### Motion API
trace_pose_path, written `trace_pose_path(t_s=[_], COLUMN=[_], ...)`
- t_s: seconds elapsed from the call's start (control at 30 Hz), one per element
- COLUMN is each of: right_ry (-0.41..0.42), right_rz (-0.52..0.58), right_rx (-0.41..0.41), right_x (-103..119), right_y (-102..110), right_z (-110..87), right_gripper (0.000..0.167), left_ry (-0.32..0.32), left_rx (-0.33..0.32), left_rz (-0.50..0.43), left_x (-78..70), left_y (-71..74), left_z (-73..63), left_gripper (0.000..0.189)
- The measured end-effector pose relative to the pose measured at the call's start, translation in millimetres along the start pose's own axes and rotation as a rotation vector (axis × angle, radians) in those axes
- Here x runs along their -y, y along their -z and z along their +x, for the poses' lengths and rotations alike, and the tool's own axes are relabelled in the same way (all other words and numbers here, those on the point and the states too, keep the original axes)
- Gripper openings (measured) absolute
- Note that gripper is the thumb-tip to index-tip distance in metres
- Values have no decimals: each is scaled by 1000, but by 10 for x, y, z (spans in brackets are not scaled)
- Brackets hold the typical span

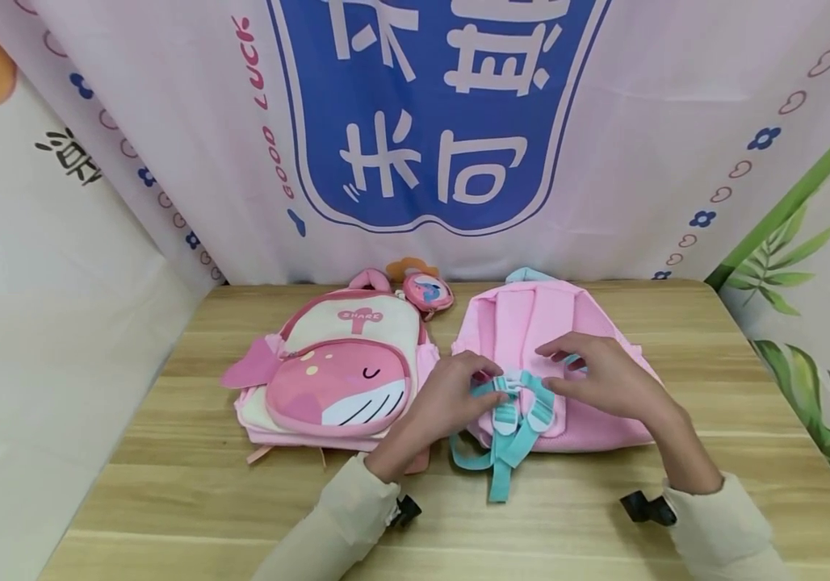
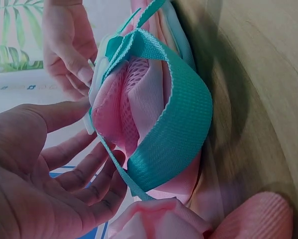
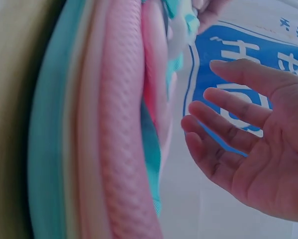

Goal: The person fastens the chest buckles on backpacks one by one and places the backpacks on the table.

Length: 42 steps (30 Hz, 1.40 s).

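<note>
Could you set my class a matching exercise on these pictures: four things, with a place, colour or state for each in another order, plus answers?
Things
1. whale backpack
2. webbing straps
3. round pouch
4. right hand

Matches
A. beside the pink handle
B. palm showing in the right wrist view
C. decorated side up, on the left in the head view
D. teal

Pairs: 1-C; 2-D; 3-A; 4-B
</note>
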State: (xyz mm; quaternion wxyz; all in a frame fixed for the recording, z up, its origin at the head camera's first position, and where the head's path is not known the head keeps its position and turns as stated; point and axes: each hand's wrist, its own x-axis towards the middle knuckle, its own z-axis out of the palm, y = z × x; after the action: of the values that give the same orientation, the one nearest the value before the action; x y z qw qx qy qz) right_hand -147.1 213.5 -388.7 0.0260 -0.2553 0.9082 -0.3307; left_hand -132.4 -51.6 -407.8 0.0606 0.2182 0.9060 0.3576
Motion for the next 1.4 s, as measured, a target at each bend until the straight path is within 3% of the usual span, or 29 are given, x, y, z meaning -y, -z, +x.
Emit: trace_pose_path(t_s=[0.2,0.53,1.07,1.4], right_ry=[34,10,9,-26], right_rz=[-5,-10,-37,-58], right_rx=[-17,8,-23,-11], right_x=[13,40,58,79], right_y=[-115,-232,-337,-372], right_z=[75,117,155,155], right_gripper=[34,35,30,26], left_ry=[-7,-5,71,67], left_rx=[-14,5,39,56], left_rz=[20,22,32,37], left_x=[10,34,30,34], left_y=[5,40,104,99], left_z=[3,-2,9,10], left_gripper=[27,24,22,21])
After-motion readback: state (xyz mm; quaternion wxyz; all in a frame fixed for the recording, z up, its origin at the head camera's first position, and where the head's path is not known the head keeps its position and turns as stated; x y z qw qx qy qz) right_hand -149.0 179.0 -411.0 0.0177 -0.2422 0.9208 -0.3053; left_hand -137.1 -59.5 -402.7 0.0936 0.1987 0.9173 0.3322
